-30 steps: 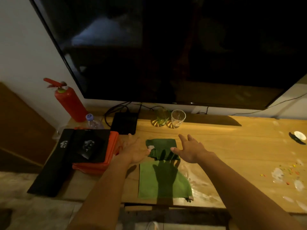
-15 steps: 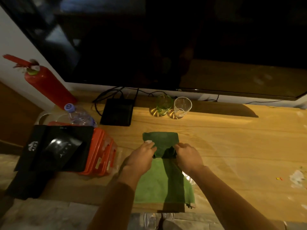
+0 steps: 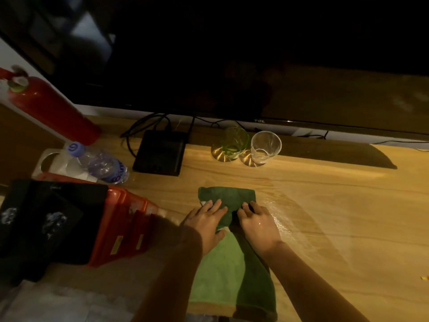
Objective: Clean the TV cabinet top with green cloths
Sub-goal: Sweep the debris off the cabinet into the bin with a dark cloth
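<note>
A dark green folded cloth [image 3: 226, 195] lies on the wooden TV cabinet top [image 3: 325, 205]. Its near edge overlaps a lighter green cloth [image 3: 220, 273] that is spread out toward the front edge. My left hand [image 3: 205, 223] rests on the dark cloth's near left part with straight fingers. My right hand [image 3: 257, 225] sits on its near right part, fingers curled into the fabric. The dark cloth bunches into a fold between the two hands. A wet sheen covers the wood just right of my right hand.
A large black TV [image 3: 232, 54] hangs close above the back. Beneath it stand a black box with cables [image 3: 160, 152], a green glass [image 3: 233, 142] and a clear glass [image 3: 264, 146]. At the left are an orange case [image 3: 125, 226] under a black bag, a water bottle [image 3: 99, 162] and a red extinguisher [image 3: 53, 108].
Both hands came down from above the cloths onto the dark green cloth and took hold of its near edge. The view moved closer and tilted down.
</note>
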The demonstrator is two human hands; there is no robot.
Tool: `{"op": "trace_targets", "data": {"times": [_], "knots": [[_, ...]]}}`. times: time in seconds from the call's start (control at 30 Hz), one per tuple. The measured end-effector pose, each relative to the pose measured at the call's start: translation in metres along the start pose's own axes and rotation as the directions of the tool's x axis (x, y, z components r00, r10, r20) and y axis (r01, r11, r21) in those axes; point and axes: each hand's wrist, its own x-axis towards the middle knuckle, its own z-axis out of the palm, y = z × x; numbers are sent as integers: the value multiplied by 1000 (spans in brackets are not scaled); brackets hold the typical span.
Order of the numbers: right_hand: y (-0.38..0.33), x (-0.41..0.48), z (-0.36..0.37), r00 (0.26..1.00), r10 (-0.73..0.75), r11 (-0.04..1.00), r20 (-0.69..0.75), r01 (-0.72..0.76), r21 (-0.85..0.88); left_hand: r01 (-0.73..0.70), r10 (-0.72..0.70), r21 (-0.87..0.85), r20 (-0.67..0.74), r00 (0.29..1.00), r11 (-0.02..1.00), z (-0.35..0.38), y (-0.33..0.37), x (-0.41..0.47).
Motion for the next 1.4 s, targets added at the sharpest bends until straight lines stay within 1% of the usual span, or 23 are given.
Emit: {"op": "trace_targets", "data": {"times": [0.13, 0.2, 0.27, 0.37, 0.43, 0.5, 0.57, 0.63, 0.7, 0.77, 0.87, 0.93, 1.03, 1.1, 1.17, 1.23, 1.33, 1.4], "knots": [[8, 8, -23, 999, 45, 995, 30, -47, 91, 57, -51, 102, -66, 997, 993, -4, 15, 1], [18, 13, -35, 995, 86, 970, 52, -95, 225, 79, -63, 158, -104, 993, 984, -9, 24, 3], [27, 15, -43, 992, 100, 926, 76, -121, 358, 105, -79, 163, -160, 984, 981, -15, 33, 4], [38, 11, -51, 989, 80, 893, 124, -126, 431, 106, -71, 172, -203, 977, 979, -27, 40, 3], [46, 4, -57, 986, 79, 882, 144, -137, 451, 73, -49, 130, -183, 982, 989, -38, 42, 2], [55, -5, -65, 983, 87, 862, 159, -154, 483, 36, -37, -11, -136, 990, 999, -53, 43, 2], [62, -18, -72, 981, 99, 830, 165, -173, 530, -2, -11, -173, -71, 997, 985, -68, 47, -2], [64, -33, -78, 980, 130, 793, 147, -192, 579, -17, 13, -276, -16, 1000, 961, -82, 55, -9], [62, -54, -85, 974, 189, 733, 123, -223, 642, -40, 48, -327, 17, 999, 944, -97, 67, -17], [54, -67, -92, 973, 206, 689, 107, -222, 690, -79, 99, -342, 40, 994, 936, -107, 74, -23], [48, -106, -104, 957, 278, 615, 83, -244, 750, -137, 180, -374, 81, 980, 917, -115, 96, -36], [49, -131, -108, 944, 320, 596, 74, -261, 759, -164, 217, -404, 88, 972, 900, -112, 115, -44], [55, -168, -105, 924, 372, 582, 88, -306, 753, -205, 254, -424, 61, 965, 882, -96, 144, -56], [62, -195, -100, 907, 404, 555, 117, -345, 757, -215, 244, -388, 27, 969, 896, -81, 162, -64], [71, -222, -93, 894, 426, 535, 137, -371, 759, -253, 271, -339, 5, 963, 906, -69, 181, -68], [82, -250, -86, 883, 443, 509, 156, -391, 767, -309, 334, -304, 33, 942, 901, -62, 200, -72], [95, -291, -80, 861, 466, 436, 203, -424, 794, -373, 413, -276, 101, 905, 886, -58, 230, -81], [103, -319, -77, 858, 464, 444, 223, -443, 779, -404, 444, -269, 110, 889, 874, -56, 254, -88]]}}
